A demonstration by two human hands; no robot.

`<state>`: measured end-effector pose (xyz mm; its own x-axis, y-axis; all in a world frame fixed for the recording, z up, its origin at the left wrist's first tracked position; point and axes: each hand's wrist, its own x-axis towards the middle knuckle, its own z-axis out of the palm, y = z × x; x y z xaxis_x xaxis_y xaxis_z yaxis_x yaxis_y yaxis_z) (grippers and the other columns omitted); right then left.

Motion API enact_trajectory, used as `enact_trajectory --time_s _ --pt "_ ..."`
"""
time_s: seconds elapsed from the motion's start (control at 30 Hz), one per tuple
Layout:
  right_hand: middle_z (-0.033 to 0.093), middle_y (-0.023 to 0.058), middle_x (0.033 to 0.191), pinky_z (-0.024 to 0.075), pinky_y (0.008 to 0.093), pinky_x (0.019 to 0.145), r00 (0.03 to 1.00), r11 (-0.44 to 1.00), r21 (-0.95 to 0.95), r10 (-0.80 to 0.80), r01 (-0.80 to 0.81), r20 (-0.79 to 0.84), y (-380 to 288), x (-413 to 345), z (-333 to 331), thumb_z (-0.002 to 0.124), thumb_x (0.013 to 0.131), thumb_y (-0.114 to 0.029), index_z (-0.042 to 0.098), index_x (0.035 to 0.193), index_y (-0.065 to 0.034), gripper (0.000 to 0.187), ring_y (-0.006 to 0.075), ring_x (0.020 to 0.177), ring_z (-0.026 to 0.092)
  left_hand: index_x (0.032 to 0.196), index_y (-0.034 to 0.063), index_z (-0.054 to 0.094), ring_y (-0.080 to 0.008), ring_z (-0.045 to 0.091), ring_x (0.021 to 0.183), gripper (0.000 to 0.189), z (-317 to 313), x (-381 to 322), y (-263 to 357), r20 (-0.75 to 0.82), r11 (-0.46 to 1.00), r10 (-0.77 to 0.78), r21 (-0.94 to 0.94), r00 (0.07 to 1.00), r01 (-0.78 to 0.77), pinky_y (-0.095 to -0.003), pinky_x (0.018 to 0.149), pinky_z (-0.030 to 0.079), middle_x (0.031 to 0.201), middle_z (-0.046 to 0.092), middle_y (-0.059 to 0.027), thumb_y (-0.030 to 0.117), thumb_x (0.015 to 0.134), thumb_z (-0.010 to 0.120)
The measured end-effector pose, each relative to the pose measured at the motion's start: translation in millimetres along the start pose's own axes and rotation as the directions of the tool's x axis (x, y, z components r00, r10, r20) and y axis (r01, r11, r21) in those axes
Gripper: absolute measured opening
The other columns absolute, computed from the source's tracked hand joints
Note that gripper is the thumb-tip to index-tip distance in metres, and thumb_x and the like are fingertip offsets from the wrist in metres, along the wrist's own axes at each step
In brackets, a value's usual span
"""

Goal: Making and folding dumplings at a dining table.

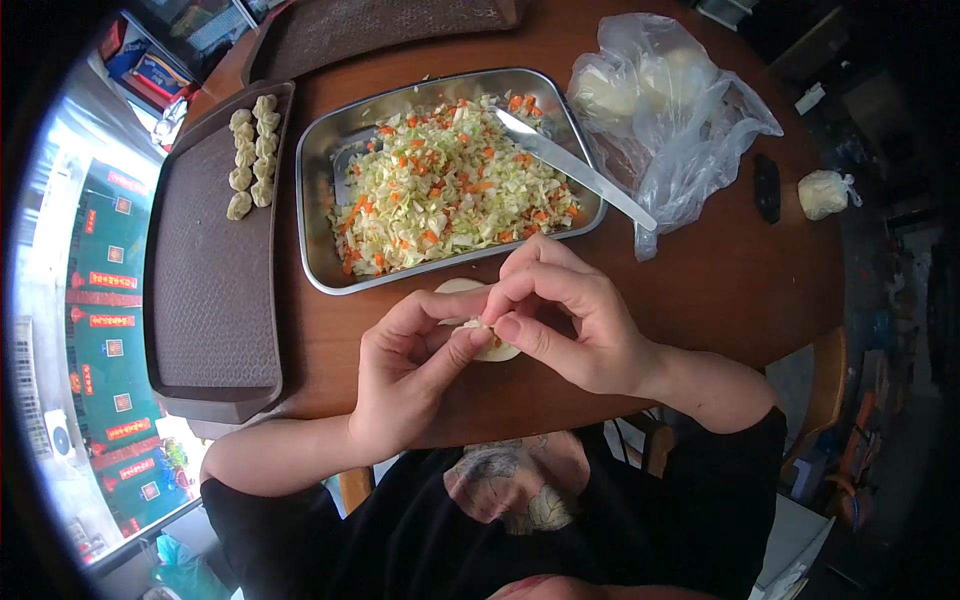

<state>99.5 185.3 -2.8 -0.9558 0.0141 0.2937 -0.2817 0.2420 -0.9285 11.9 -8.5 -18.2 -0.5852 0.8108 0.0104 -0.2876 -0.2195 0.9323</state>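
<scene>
Between my fingertips is a round dough wrapper [498, 351] with some filling showing, its edge pinched. My left hand [420, 360] grips it from the left with thumb and forefinger. On its other side my right hand [574, 322] pinches the same edge. Another pale dough wrapper [459, 286] lies on the table just behind my fingers, partly hidden. Beyond my hands stands a steel tray [322, 279] of chopped cabbage and carrot [442, 187]. A flat metal spatula [577, 169] rests in it, its handle end over the right rim.
A brown plastic tray [214, 300] at the left holds two rows of small dumplings [242, 154]; another brown tray [375, 34] lies at the back. Right of the steel tray are a clear plastic bag [682, 150] with dough, a dark object [766, 189] and a small tied bag [823, 195].
</scene>
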Motion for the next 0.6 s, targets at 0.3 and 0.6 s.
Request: enact_trajectory --time_s 0.3,0.6 --pt "0.057 0.0028 0.096 0.0502 0.0232 0.066 0.995 0.999 -0.049 -0.021 0.016 -0.099 -7 1 7 0.071 0.091 -0.005 0.065 0.102 -0.0036 0.012 0.0079 0.079 0.059 0.112 -0.0024 0.056 -0.0192 0.062 0.119 0.011 -2 1 3 -0.031 1.0 0.001 -0.014 1.0 -0.002 -0.0347 0.104 0.052 0.132 0.06 -0.02 0.001 0.101 0.057" --pt "0.069 0.0037 0.084 0.0522 0.0237 0.065 0.988 0.995 -0.032 0.089 -0.094 -0.123 5 -3 5 0.071 0.093 -0.008 0.063 0.099 -0.0019 0.012 0.0079 0.075 0.066 0.111 -0.001 0.053 -0.0198 0.06 0.122 0.01 -2 3 -3 -0.075 0.992 0.059 -0.109 0.995 -0.067 -0.0363 0.106 0.049 0.136 0.058 -0.0219 0.0 0.102 0.056"
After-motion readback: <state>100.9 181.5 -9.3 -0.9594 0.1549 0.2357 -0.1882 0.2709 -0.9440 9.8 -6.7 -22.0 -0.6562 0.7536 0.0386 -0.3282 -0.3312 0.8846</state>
